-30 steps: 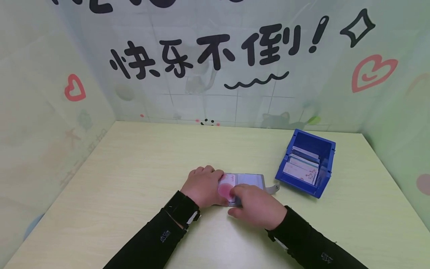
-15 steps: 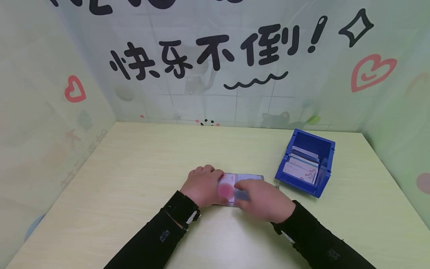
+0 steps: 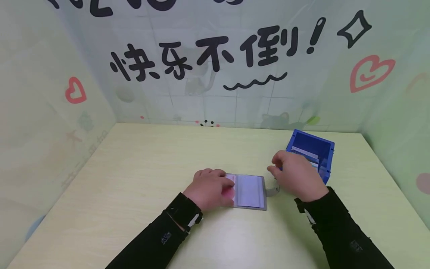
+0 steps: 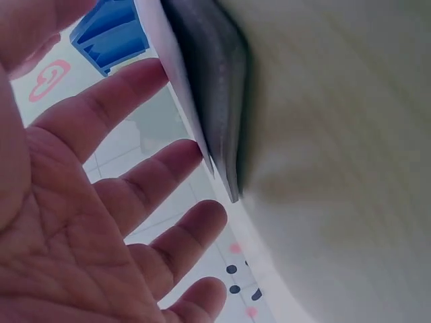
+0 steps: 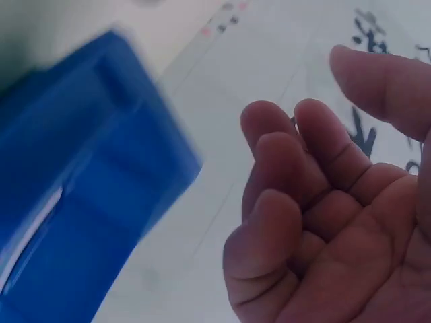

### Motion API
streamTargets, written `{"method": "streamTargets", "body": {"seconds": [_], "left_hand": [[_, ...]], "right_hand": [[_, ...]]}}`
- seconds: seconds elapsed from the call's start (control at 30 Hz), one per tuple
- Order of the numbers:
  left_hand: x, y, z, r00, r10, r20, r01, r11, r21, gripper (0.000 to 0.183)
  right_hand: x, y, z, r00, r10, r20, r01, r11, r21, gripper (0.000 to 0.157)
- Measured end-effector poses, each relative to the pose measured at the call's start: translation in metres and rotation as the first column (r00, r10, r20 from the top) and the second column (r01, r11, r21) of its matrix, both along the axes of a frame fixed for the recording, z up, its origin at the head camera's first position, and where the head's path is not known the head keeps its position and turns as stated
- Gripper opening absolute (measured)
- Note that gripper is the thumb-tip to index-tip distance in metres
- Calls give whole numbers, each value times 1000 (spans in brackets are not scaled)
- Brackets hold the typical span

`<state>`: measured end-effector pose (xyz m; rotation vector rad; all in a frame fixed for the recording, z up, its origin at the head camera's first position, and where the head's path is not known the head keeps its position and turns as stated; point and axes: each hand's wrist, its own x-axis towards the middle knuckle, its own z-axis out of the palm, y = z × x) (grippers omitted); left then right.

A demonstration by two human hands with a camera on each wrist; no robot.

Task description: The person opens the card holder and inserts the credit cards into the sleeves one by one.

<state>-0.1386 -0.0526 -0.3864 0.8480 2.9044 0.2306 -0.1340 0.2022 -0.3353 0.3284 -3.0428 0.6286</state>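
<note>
A grey card holder (image 3: 250, 191) with a snap strap (image 3: 272, 191) lies spread on the table, a pink-printed card (image 3: 229, 192) at its left side. My left hand (image 3: 211, 188) covers that left side. In the left wrist view its fingers are fairly straight, two fingertips (image 4: 192, 153) right at the edge of the holder's page (image 4: 178, 74). My right hand (image 3: 297, 175) is raised in front of the blue bin (image 3: 310, 139), thumb apart from loosely bent fingers, holding nothing. It hides much of the bin and the cards (image 3: 304, 152) standing inside.
The pale wooden table (image 3: 161, 153) runs back to a printed fabric wall (image 3: 151, 106) with black lettering. Similar fabric closes off the left and right sides. The bin stands at the back right, beyond the holder's strap.
My right hand has moved off the card holder, right and away from me, to the blue bin, uncovering the holder's right side. My left hand stays on the holder, shifted slightly right.
</note>
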Motion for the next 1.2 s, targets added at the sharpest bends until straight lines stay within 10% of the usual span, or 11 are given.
{"method": "streamTargets", "body": {"seconds": [1.2], "left_hand": [[-2, -3, -1, 1000, 20, 2, -20, 1000, 5, 45]], "right_hand": [[-32, 44, -39, 993, -110, -39, 116, 968, 221, 18]]}}
